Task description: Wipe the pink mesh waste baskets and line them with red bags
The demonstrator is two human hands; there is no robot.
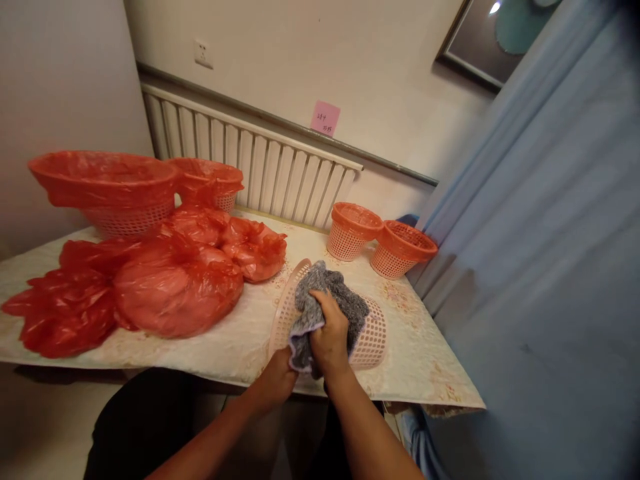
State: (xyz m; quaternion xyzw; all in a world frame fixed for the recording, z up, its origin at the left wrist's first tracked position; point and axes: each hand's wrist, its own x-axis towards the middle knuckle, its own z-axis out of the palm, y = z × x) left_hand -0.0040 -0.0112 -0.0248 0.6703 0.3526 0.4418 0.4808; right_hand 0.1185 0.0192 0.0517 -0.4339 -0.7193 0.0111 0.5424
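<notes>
A pale pink plastic mesh basket (pixel 376 337) lies on its side near the front edge of the table, its wide rim toward the left. Over its upper side is a bunched grey towel (pixel 345 300) with a light purple edge. My right hand (pixel 331 337) is closed on the towel, pressing it against the basket. My left hand (pixel 278 379) is closed at the basket's lower rim, next to the towel's hanging edge. The towel partly hides its fingertips.
Several knotted red plastic bags (pixel 177 287) fill the table's left side. Behind them stand a large bag-lined basket (pixel 125 217) and a smaller lined basket (pixel 225 200). Two small lined baskets (pixel 345 240) stand at back right. A radiator (pixel 260 167) and blue curtain (pixel 520 220) border the table (pixel 425 347).
</notes>
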